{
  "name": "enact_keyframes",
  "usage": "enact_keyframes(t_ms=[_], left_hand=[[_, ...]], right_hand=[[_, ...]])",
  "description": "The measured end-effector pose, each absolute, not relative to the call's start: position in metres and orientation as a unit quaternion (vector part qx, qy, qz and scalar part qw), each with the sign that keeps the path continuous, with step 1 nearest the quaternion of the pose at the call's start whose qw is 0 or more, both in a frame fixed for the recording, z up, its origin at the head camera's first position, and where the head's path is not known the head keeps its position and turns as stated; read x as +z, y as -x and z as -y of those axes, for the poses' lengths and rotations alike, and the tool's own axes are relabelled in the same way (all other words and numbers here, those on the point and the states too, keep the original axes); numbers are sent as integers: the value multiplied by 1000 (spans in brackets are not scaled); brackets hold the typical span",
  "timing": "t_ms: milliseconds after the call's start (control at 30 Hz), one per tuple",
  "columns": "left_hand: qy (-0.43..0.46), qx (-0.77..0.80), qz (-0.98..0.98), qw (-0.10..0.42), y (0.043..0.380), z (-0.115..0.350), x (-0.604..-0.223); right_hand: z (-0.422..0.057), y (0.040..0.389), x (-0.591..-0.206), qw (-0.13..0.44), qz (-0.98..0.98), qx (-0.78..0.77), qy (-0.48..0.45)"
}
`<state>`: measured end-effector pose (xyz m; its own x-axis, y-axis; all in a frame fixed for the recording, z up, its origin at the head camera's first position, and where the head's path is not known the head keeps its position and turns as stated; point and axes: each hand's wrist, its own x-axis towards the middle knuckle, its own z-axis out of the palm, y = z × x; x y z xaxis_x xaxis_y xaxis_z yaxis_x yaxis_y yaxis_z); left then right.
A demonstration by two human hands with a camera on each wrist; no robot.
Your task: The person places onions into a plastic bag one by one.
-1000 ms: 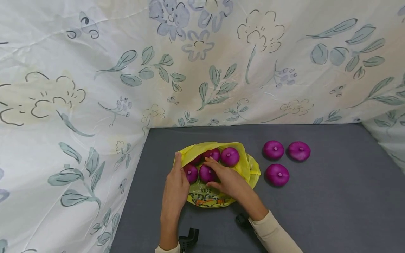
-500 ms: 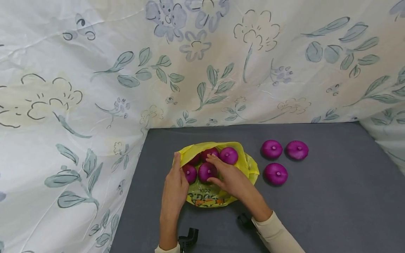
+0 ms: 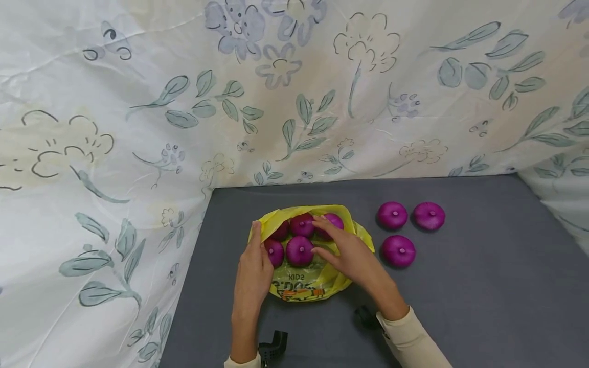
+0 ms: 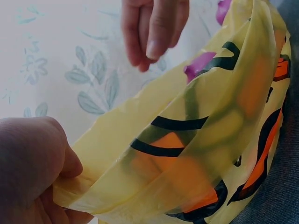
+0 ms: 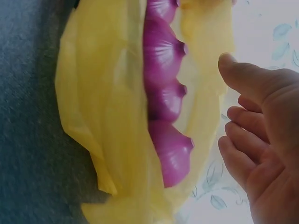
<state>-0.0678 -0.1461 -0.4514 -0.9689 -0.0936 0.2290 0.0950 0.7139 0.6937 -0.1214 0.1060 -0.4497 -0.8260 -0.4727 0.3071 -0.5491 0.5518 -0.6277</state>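
A yellow plastic bag [image 3: 294, 281] lies on the table with its mouth open, printed with black letters and an orange picture. Several red onions [image 3: 299, 251] sit inside it, and some show only in part behind the bag or a hand. My left hand [image 3: 254, 273] pinches the bag's rim at the left; thumb and fingers close on the yellow film in the left wrist view. Over the right side of the bag hovers my right hand [image 3: 354, 258], fingers apart and holding nothing. In the right wrist view a gap shows between this hand and the onions [image 5: 173, 151].
Three more red onions, a front one [image 3: 398, 251], a back left one [image 3: 392, 215] and a back right one [image 3: 429, 216], lie right of the bag on the dark grey tabletop [image 3: 483, 286]. A floral cloth [image 3: 285, 102] hangs behind and to the left.
My right hand has drawn back to the right, away from the front middle onion, which now shows whole. My left hand keeps its hold on the bag's rim. The head view has shifted slightly.
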Motion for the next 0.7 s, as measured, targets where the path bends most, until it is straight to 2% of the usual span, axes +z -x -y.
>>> enact_keyframes(t_ms=[367,700], left_hand=[[-9,-390,913,118,68,146,-451],[-7,-386,914,123,67,145,-451]], right_hand=[[-138,121,-436,85,885,391,-237],[-182,128,-425,181,892,387,-149]])
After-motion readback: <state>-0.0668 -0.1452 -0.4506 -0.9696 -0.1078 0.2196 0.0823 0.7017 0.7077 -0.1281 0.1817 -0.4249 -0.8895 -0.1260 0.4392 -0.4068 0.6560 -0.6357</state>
